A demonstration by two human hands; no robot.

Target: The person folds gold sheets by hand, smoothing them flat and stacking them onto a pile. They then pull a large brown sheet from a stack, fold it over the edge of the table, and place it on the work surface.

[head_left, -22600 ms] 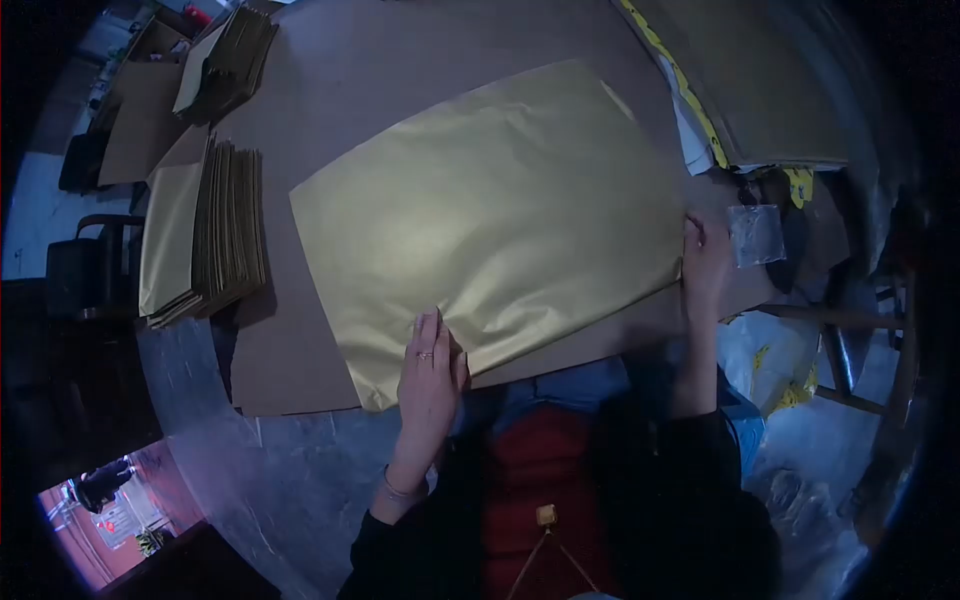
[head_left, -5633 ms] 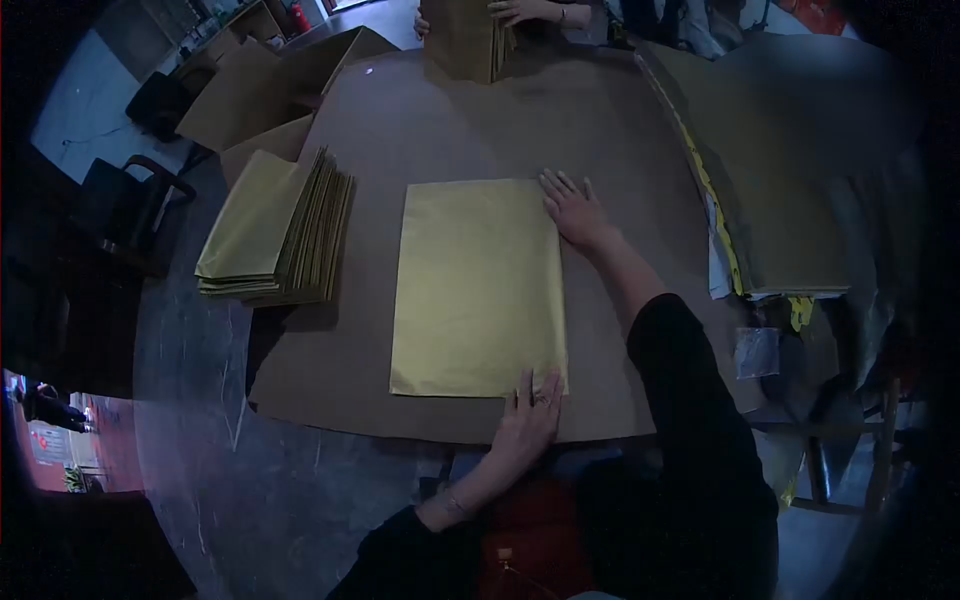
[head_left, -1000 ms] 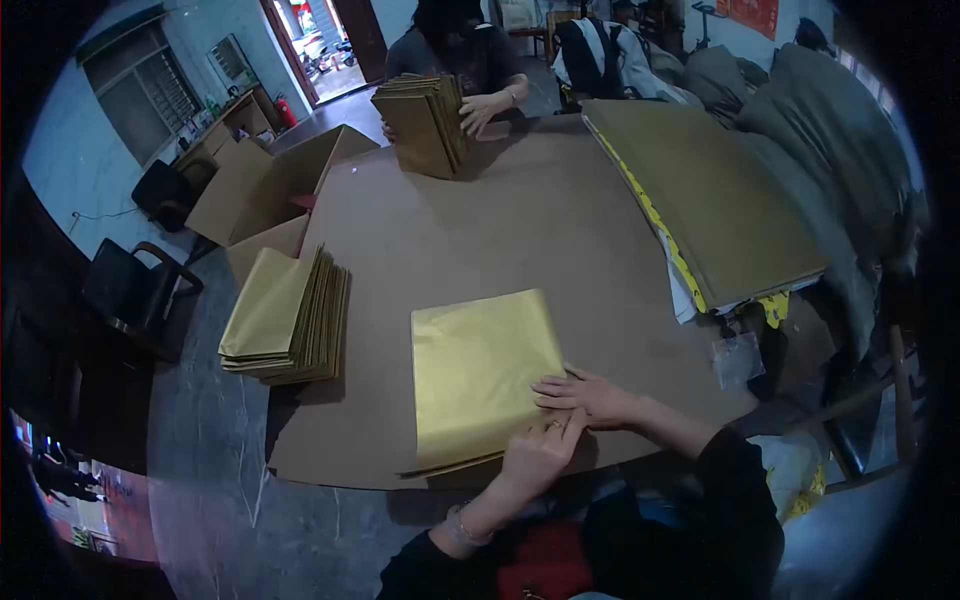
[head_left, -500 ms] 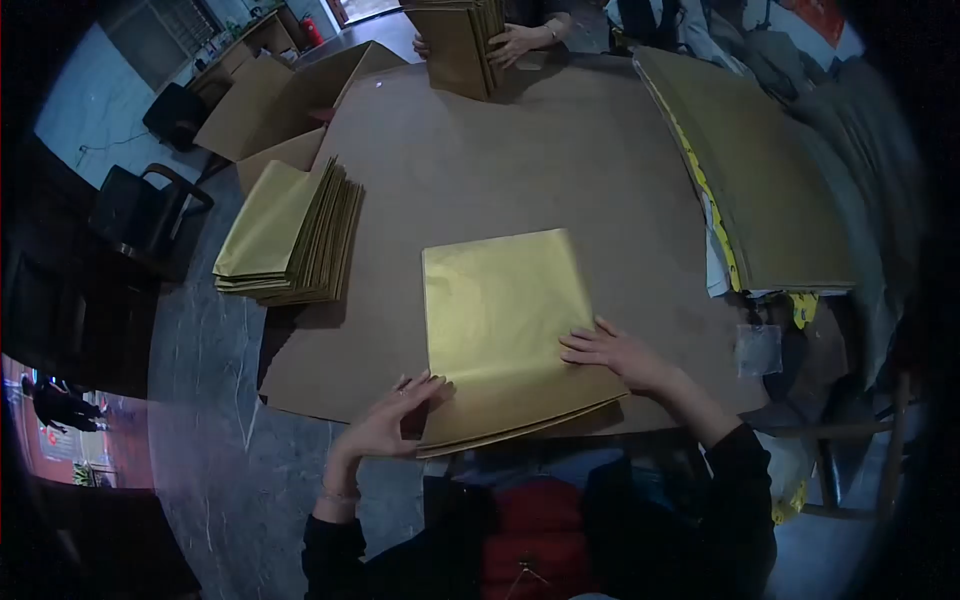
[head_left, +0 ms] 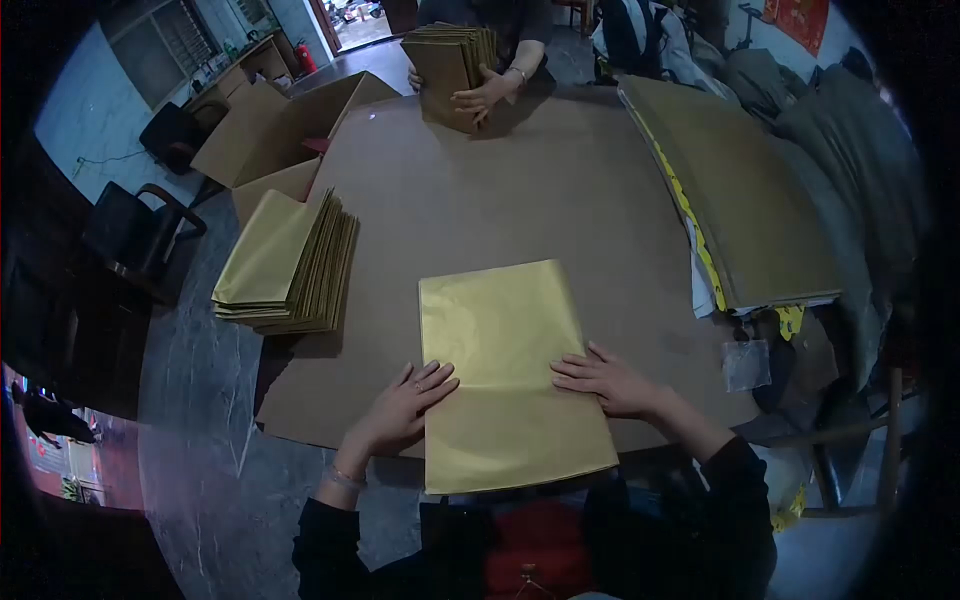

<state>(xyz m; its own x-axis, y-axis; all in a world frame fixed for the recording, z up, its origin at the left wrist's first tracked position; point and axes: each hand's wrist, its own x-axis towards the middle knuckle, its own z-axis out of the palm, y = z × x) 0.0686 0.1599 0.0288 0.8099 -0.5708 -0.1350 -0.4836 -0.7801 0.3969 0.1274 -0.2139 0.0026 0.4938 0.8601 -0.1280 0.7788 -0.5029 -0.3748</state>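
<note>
Gold paper (head_left: pixel 505 330), long axis near-to-far, far end slightly left

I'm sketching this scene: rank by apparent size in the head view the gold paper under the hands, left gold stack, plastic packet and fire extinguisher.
1. Gold paper
2. Left gold stack
3. Plastic packet
4. Fire extinguisher

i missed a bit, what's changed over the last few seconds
The folded gold paper has been drawn toward the person; its near end now juts past the edge of the cardboard tabletop. The left hand went from the paper's near right corner to its left edge; the right hand came from the far right corner to partway along the right edge. The left-side paper stack stayed put; the other person still holds an upright stack.
</note>
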